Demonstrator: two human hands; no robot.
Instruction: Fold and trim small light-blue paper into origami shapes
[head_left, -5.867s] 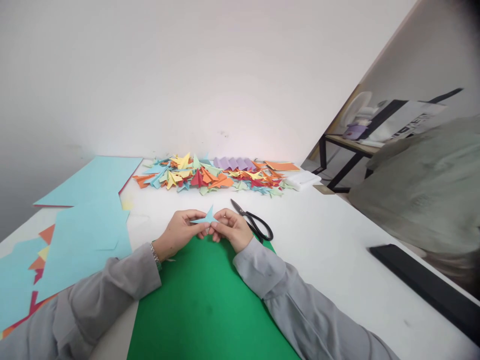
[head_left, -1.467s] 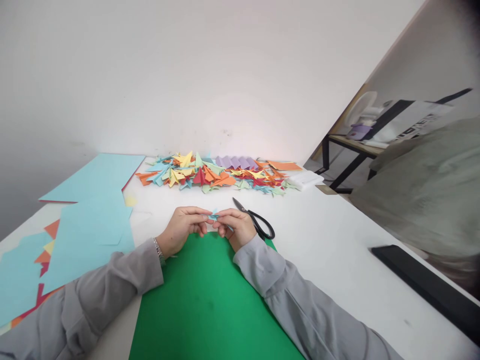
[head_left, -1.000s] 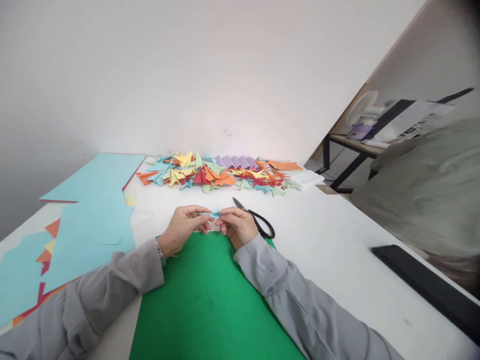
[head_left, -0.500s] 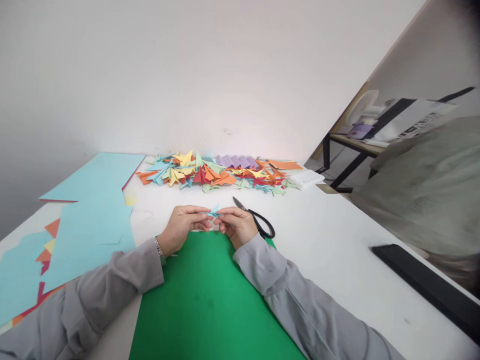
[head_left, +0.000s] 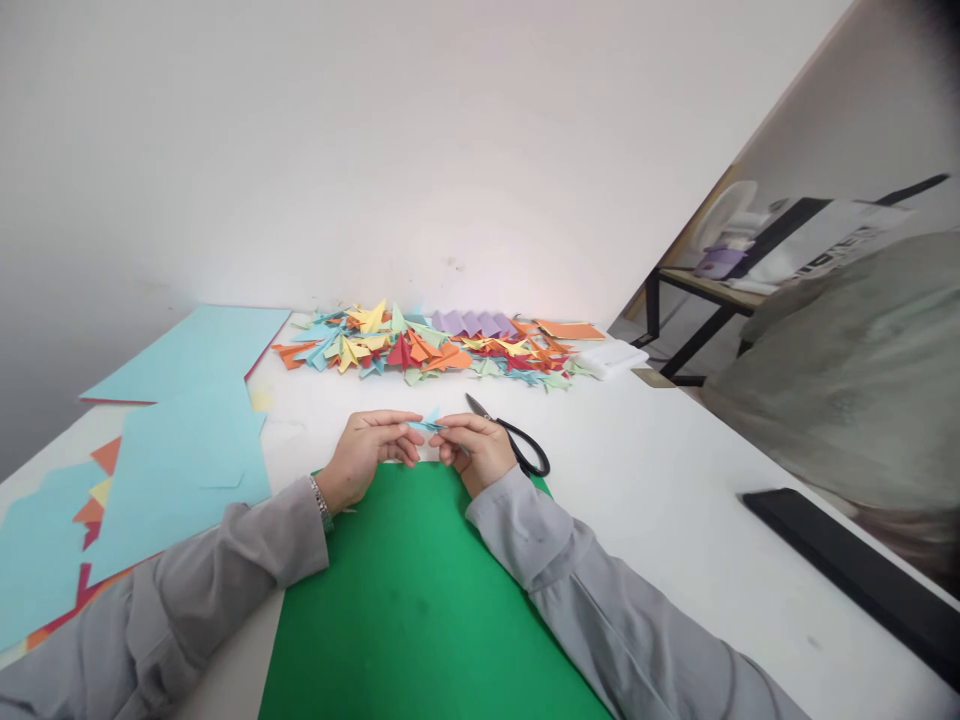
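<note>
A small light-blue folded paper piece (head_left: 429, 423) is pinched between both hands just above the far edge of a green paper sheet (head_left: 405, 610). My left hand (head_left: 367, 455) closes its fingertips on the piece's left end. My right hand (head_left: 472, 448) grips its right end, fingers curled. Both arms wear grey sleeves, and a watch band shows at the left wrist. Black scissors (head_left: 514, 445) lie on the white table (head_left: 660, 480) right beside my right hand.
A heap of colourful folded paper shapes (head_left: 427, 352) lies along the wall. Light-blue sheets (head_left: 180, 440) over red and orange ones cover the left side. A white pack (head_left: 615, 358) sits at the heap's right end. A black bar (head_left: 847, 570) lies at right, beside another person's grey-green garment (head_left: 855, 380).
The blue piece was wider and pointed upward several seconds ago; now it is folded narrower between the fingertips. In the last second the hands have barely moved.
</note>
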